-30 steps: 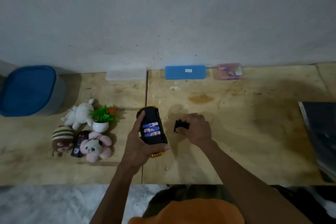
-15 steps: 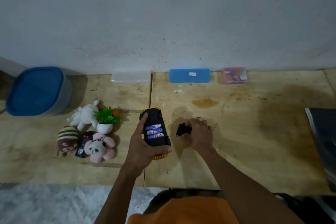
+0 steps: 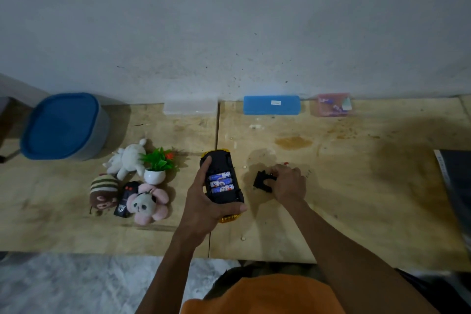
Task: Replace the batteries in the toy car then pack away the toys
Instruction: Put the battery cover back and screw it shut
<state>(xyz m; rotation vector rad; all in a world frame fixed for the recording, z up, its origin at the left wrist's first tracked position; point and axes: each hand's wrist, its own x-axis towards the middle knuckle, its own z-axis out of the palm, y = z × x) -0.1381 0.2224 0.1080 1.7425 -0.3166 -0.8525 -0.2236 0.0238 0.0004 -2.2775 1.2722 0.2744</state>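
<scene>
Left hand (image 3: 204,208) clasped around upturned toy car (image 3: 221,181), right hand (image 3: 288,182) pinching battery cover (image 3: 262,181) beside it.

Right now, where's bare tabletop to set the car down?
Bare wood lies right of the right hand, up to the dark object at the table's right edge, and behind the toy car toward the blue case. It is crowded left of the left hand: plush toys and potted plant.

Head view, steeply downward, over wooden table (image 3: 356,199).
</scene>
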